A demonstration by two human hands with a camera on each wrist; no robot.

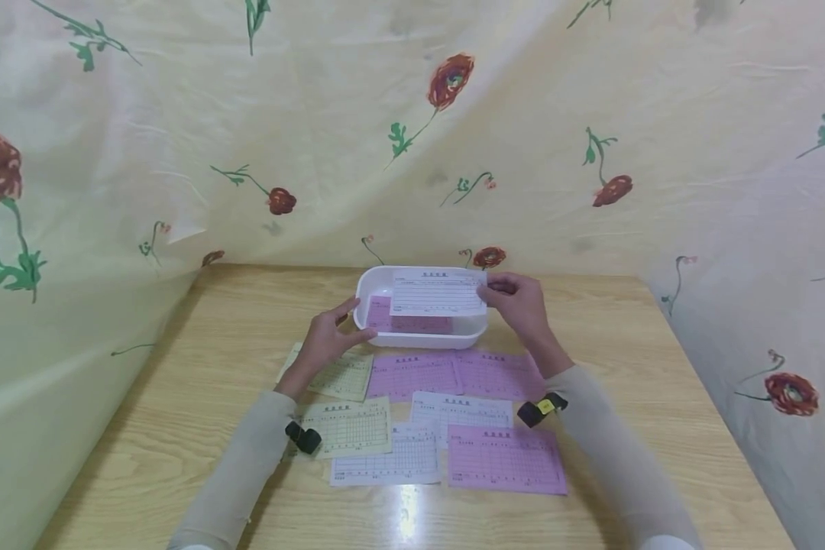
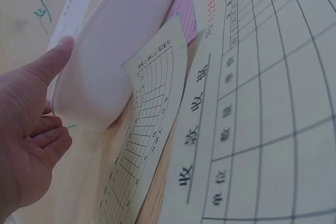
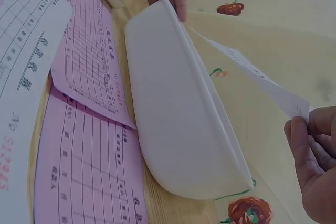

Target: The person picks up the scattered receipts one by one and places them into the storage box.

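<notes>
Flowered cloth hangs behind the table, where I see the left hand gripping a white tray, the right hand pinching a white slip above it, which a slackening pinch could drop crooked

Tray and ruled slip are white, cloth red-flowered.

Looks like a small screened-off desk space; cannot be pinned down as home or office. Has a wood-grain tabletop, closed in on the left, right and far sides by pale flowered sheeting. Takes on an office touch from printed, ruled receipt slips spread across the near middle.
</notes>
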